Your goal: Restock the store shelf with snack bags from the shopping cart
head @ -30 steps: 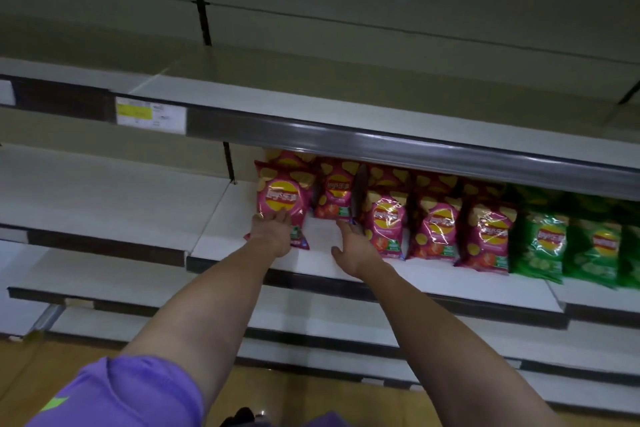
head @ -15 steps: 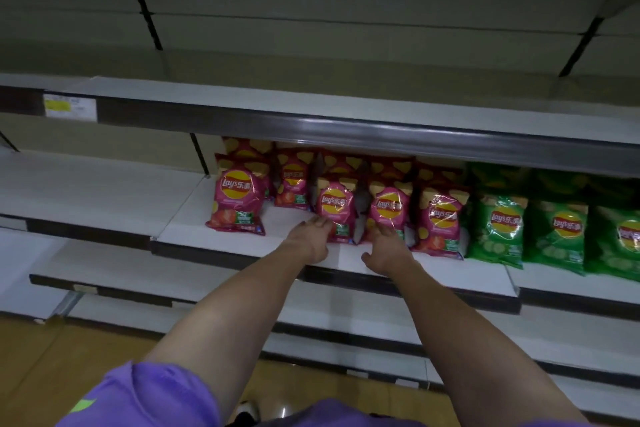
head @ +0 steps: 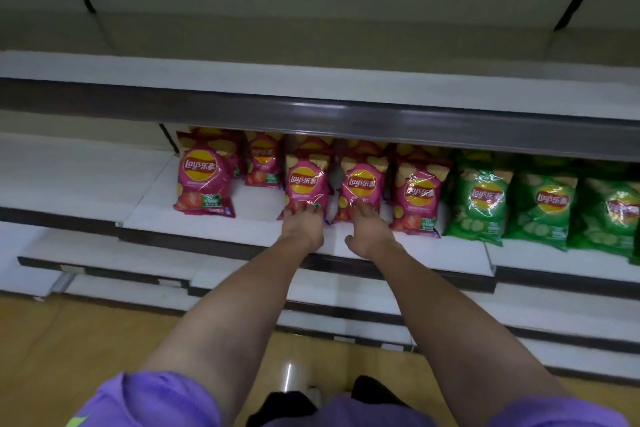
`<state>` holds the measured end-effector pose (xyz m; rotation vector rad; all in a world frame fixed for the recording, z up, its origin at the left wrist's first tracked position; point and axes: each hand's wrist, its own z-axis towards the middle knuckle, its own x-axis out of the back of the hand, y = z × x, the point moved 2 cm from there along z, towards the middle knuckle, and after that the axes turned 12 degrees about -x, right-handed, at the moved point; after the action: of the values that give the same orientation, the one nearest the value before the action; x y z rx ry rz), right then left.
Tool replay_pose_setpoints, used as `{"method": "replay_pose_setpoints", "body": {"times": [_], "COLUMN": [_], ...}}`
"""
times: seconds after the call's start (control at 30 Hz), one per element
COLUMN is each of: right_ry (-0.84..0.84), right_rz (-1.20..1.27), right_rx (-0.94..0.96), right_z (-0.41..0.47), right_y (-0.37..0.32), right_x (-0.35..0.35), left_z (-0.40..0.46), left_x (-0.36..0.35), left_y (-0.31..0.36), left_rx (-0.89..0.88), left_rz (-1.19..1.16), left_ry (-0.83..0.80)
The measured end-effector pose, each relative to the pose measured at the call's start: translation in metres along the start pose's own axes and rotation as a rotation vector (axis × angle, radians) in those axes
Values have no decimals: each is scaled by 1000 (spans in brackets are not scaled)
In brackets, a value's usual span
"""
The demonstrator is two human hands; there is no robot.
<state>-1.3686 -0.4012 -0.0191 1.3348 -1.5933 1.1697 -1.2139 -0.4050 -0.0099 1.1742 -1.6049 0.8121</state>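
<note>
Straight fingers of the left hand [head: 304,226] are pressing the lower edge of one pink snack bag [head: 306,188], and the right hand [head: 367,229] is touching the neighbouring pink bag [head: 360,188] the same way, gripping nothing. Both bags are standing upright, long axis vertical, fronts facing near, on the white shelf [head: 415,250]. Bare shelf is lying left of them before the leftmost pink bag [head: 202,177]; green bags [head: 485,198] are crowding the right.

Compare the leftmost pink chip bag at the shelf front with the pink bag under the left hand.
The leftmost pink bag stands alone, no hand on it, with bare shelf to its right; the bag under the left hand sits close beside another pink bag. The left hand touches its lower edge. Both are upright, pink, same logo, facing forward.
</note>
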Motion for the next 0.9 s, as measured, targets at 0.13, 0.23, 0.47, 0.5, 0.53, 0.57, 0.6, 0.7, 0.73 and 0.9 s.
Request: {"method": "replay_pose_setpoints", "body": {"times": [0.13,0.23,0.47,0.5,0.53,0.57,0.6,0.7,0.73,0.9], "right_ry": [104,203,-65,-40,-12,4,18,74,99,115], "right_rz": [78,29,100,158,211,253,277,322,313,229], "right_rx": [-87,-236,-295,-302,-308,-307,-308,-321,-321,-307], "right_z": [-9,-15,-12,-15,-19,-22,-24,-36,-41,-78], "right_y": [17,48,92,91,91,90,89,109,119,190], "right_x": [15,21,20,21,22,24,25,29,30,45], "left_z": [12,26,34,31,29,28,26,25,23,18], "left_x": [10,11,9,13,17,21,25,30,30,30], "left_y": [25,54,90,95,100,104,109,131,138,192], "left_rx": [-178,-331,-256,-241,-226,-219,-229,-272,-268,-256], "left_rz": [-129,-107,-60,-86,-116,-136,-150,-130,-130,-186], "left_ry": [103,105,59,89,132,165,190,218,234,201]}}
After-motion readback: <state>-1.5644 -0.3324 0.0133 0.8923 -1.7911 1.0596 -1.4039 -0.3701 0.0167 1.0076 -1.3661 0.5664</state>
